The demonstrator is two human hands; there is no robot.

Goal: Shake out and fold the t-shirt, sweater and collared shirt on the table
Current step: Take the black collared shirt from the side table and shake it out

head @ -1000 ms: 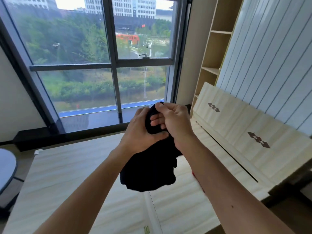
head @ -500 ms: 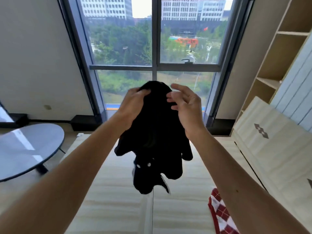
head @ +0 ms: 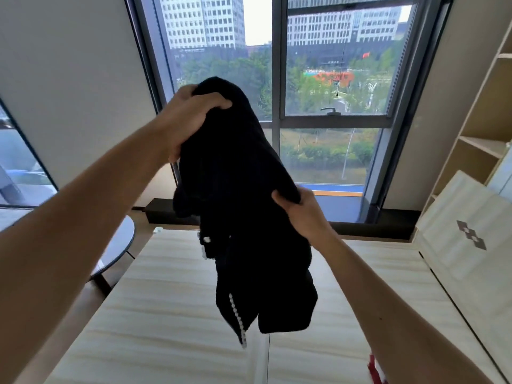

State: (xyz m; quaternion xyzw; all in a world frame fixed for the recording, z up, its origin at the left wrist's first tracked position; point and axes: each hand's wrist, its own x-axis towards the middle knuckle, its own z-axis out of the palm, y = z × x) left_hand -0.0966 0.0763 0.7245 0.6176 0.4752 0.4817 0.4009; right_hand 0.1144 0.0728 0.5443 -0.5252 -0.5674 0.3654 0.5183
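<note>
Both hands grip the black garment above the table.

The sweater is black with a white beaded trim, the table pale wood-grain striped, and a red-and-white cloth shows at its edge.

A large window faces city buildings, a round grey side table left, wooden shelves right.
</note>
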